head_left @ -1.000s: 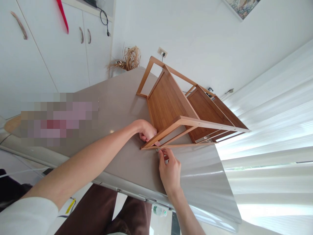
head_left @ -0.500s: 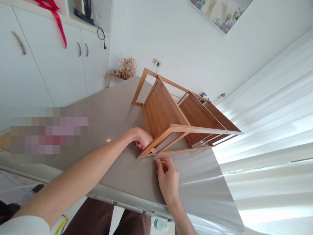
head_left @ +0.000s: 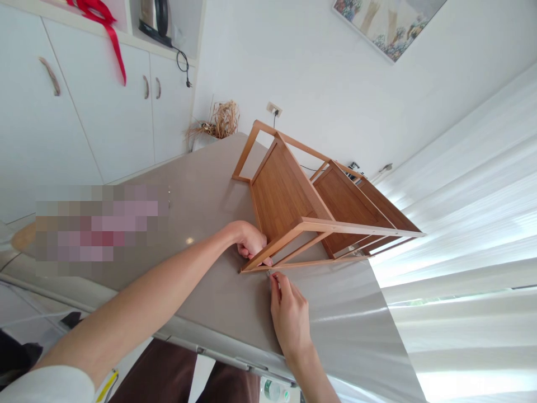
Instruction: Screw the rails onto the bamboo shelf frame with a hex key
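Observation:
A wooden shelf rack (head_left: 289,187) with several brown panels lies on its side on the table. My left hand (head_left: 252,243) reaches in at its near lower corner, closed around the frame, and part of the fingers is hidden behind the slanted bar. Just in front of the bottom rail, my right hand (head_left: 290,305) pinches a thin metal piece (head_left: 269,272) between thumb and fingertips. The piece points at the rail; it is too small to tell whether it is a screw or a key.
The grey table (head_left: 201,184) runs beneath the rack. A blurred-out patch (head_left: 100,229) covers things at the table's left. White cabinets (head_left: 84,112) stand behind, with a kettle (head_left: 155,19) and red ribbon (head_left: 115,47). Curtains (head_left: 470,224) hang at the right; dried plants (head_left: 224,118) sit at the far corner.
My right hand has brought the metal piece closer to the bottom rail. My left hand keeps its place on the frame. The whole view has shifted slightly.

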Demonstrator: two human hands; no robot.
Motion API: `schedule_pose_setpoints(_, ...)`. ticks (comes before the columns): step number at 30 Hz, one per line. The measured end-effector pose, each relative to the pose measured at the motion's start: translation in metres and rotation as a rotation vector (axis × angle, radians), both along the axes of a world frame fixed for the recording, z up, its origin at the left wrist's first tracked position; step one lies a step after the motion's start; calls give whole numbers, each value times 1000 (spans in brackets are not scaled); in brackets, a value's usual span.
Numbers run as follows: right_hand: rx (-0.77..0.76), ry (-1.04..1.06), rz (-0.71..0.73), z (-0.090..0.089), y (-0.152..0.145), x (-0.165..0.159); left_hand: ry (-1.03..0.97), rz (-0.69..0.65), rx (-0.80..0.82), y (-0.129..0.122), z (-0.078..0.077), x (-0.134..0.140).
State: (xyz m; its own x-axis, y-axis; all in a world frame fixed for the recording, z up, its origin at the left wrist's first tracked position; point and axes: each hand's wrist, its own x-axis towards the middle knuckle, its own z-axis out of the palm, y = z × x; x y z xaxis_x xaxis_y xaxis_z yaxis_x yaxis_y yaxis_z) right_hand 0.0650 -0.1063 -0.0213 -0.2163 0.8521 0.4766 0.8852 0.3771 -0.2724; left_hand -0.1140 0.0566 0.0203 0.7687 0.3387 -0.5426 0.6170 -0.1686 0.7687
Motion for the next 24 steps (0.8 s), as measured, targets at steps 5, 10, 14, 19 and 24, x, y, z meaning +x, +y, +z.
schedule_pose_setpoints(5,43,-71,8,2,2,-5,4,1,-1,0,-1,1)
schedule_pose_setpoints(10,-321,432,-141,13,11,-2,19,14,9,-2,2,0)
schedule_pose_setpoints(14,-524,719,-135,18,12,1,18,12,24,-5,7,-1)
schedule_pose_setpoints(19,-468,739,-160,13,4,-1,19,16,20,-7,10,-1)
schedule_pose_setpoints(24,-368,585,-167,7,2,-1,27,30,5,-7,10,-1)
